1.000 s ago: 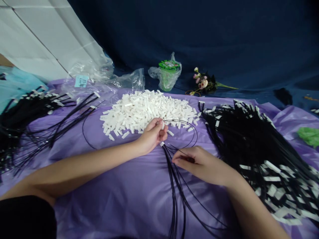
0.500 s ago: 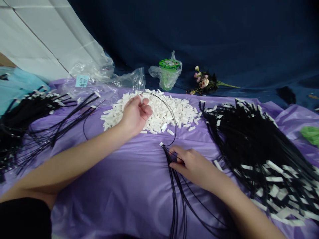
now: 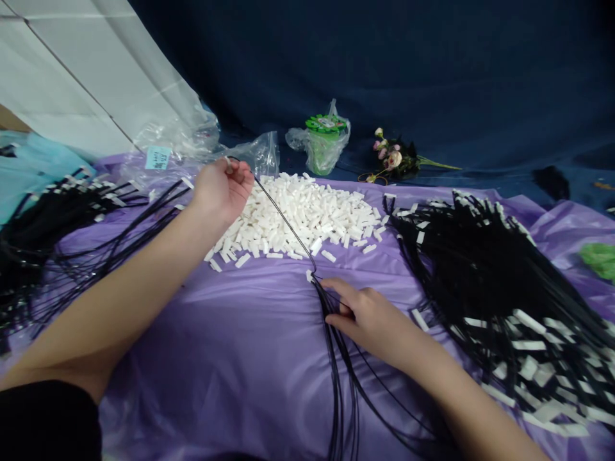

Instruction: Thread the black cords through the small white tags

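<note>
Head view: our left hand [image 3: 223, 189], fingers curled, holds a thin cord [image 3: 286, 221] drawn nearly straight over the heap of white pieces [image 3: 307, 211]. It runs down to the bundle of black cords [image 3: 335, 365] on the purple cloth [image 3: 230, 346], by a white tip [image 3: 309, 276]. Our right hand [image 3: 336, 304] touches the bundle, thumb and forefinger slightly apart; grip firmness, we cannot tell. Pulling too hard might drag the bundle or slip the cord; sagging cord could scatter pieces.
</note>
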Demonstrator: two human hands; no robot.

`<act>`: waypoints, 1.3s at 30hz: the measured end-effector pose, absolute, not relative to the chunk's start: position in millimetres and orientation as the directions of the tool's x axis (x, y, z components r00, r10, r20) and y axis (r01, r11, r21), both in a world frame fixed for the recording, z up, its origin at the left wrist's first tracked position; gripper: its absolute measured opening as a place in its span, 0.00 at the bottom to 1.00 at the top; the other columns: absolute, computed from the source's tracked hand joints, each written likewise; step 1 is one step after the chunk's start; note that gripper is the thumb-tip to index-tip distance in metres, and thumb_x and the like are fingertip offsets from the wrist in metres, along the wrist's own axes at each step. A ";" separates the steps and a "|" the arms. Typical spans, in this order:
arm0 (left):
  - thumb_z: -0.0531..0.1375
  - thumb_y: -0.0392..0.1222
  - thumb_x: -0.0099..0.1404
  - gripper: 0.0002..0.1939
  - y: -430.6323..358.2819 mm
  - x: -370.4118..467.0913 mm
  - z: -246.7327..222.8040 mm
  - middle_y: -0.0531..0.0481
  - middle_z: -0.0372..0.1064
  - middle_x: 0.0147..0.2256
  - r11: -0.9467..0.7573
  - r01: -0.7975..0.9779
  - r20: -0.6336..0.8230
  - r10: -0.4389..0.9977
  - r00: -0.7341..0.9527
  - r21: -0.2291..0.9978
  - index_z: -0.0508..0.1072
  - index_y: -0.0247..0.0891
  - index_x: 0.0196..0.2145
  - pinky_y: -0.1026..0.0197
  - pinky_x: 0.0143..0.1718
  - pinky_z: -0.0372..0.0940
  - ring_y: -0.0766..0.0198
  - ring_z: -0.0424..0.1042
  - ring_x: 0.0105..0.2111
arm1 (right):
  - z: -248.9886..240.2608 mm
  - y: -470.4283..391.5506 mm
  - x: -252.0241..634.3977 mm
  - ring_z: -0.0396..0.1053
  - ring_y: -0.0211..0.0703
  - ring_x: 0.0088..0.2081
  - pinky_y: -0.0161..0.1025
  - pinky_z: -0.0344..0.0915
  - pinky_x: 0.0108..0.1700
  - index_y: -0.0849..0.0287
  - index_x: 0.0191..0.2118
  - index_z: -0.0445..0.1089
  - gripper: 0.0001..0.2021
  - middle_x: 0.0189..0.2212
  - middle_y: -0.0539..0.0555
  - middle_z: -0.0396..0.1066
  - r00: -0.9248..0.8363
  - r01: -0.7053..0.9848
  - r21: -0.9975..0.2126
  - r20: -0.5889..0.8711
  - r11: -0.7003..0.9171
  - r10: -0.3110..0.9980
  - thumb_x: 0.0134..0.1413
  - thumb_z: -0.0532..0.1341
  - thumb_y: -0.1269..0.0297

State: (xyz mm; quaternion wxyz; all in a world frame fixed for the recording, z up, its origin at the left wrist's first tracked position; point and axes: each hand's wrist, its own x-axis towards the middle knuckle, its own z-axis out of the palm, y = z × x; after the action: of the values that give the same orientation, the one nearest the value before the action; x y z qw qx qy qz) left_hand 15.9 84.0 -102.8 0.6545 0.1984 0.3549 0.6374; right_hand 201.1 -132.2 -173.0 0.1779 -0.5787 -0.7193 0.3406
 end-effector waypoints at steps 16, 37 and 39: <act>0.45 0.29 0.69 0.14 74.5 22.0 -115.9 0.54 0.59 0.20 0.215 -0.637 -0.241 0.969 0.047 0.740 0.59 0.39 0.27 0.72 0.26 0.62 0.73 0.60 0.23 | -160.9 -133.3 204.5 0.61 0.37 0.25 0.35 0.56 0.30 0.56 0.58 0.58 0.22 0.23 0.45 0.62 -0.241 0.567 -0.818 -0.050 0.099 0.969 0.59 0.60 0.62; 0.56 0.40 0.65 0.05 -15.9 55.4 -188.6 0.53 0.67 0.32 0.353 -0.209 -0.122 0.719 0.684 0.912 0.64 0.37 0.37 0.65 0.29 0.62 0.70 0.70 0.26 | -167.6 -118.1 204.8 0.56 0.31 0.20 0.31 0.54 0.24 0.61 0.34 0.72 0.05 0.20 0.46 0.63 0.198 0.642 -0.722 0.480 0.257 0.855 0.58 0.59 0.69; 0.56 0.40 0.65 0.05 -15.1 55.2 -189.8 0.54 0.65 0.30 0.354 -0.207 -0.122 0.715 0.689 0.912 0.65 0.36 0.37 0.66 0.27 0.60 0.72 0.68 0.24 | -169.8 -114.7 203.4 0.57 0.31 0.20 0.31 0.55 0.24 0.61 0.33 0.73 0.05 0.20 0.46 0.64 0.216 0.665 -0.706 0.494 0.244 0.842 0.57 0.60 0.69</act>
State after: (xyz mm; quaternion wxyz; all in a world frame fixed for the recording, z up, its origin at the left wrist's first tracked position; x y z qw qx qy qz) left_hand 55.2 -15.1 -189.8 0.7802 0.4855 0.2617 0.2953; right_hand 203.4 -114.7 -169.8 0.4881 -0.6081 -0.6194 0.0909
